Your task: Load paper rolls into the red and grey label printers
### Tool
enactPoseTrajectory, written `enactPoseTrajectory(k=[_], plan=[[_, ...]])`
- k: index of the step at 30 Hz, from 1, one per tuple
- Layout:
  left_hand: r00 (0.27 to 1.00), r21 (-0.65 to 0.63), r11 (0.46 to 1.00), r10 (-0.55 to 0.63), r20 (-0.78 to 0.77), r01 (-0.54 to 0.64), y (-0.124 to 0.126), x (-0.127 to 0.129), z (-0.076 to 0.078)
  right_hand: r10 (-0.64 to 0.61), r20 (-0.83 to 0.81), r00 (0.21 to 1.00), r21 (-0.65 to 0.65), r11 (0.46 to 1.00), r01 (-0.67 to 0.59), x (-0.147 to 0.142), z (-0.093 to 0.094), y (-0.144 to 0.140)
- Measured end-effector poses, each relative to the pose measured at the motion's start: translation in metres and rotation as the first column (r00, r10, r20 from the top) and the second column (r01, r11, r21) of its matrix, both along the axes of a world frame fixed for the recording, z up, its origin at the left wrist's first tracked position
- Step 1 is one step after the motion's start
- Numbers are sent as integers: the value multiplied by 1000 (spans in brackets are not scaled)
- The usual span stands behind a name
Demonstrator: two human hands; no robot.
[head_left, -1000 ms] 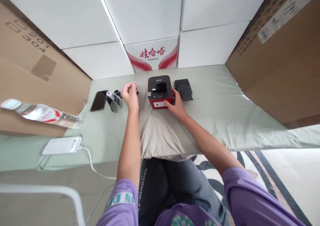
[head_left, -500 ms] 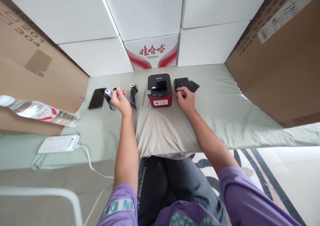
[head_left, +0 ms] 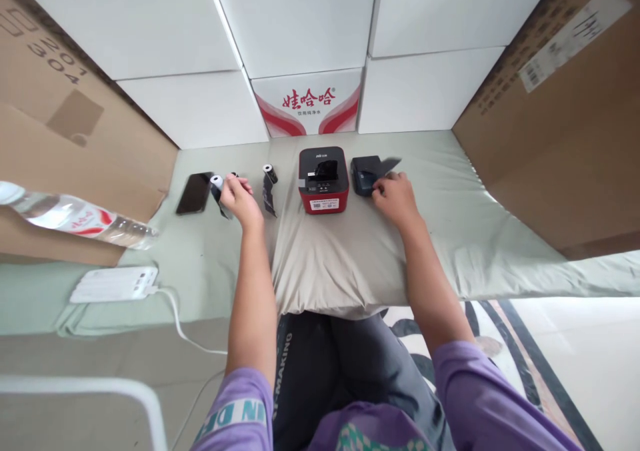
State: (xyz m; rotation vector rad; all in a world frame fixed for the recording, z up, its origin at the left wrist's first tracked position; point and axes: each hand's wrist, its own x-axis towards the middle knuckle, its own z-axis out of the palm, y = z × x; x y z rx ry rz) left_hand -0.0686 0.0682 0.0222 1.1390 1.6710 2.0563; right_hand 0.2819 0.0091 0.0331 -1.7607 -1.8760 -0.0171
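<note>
We sit at a bed (head_left: 475, 238) with a pale green sheet, white boxes (head_left: 300, 24) stacked at its far side. A red and black printer (head_left: 323, 181) stands in the middle on a grey pillow (head_left: 340, 264). Just right of it lies a small black device (head_left: 363, 174); our right hand (head_left: 395, 198) rests at its near right edge, fingers curled on its raised flap. Left of the printer, our left hand (head_left: 239, 198) has its fingers closed on a white paper roll (head_left: 217, 183). Another roll (head_left: 269, 171) lies between hand and printer, a phone (head_left: 194, 192) further left.
</note>
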Motion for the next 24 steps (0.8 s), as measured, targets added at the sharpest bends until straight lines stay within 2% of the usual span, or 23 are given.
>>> enactPoseTrajectory(k=[3,6,11,15,20,24], plan=[[1000,4,1000,-4,20,3,1,-2,0,-19,-62,998,111,993,26,-2,-5,3],[999,29,999,-21,48,19,0,-1,0,-2,-145,989,142,990,23,-7,-15,6],[999,10,1000,-17,30,17,-1,4,2,-53,-264,963,55,996,70,-18,-38,19],[999,19,1000,-19,36,18,-4,13,4,-125,-290,949,14,991,135,-25,-49,31],[994,64,995,-77,-76,82,-14,32,11,-150,-279,949,7,987,159,-28,-47,30],[968,100,976,-174,-183,194,-35,42,27,-172,-292,941,45,980,194,-29,-30,-2]])
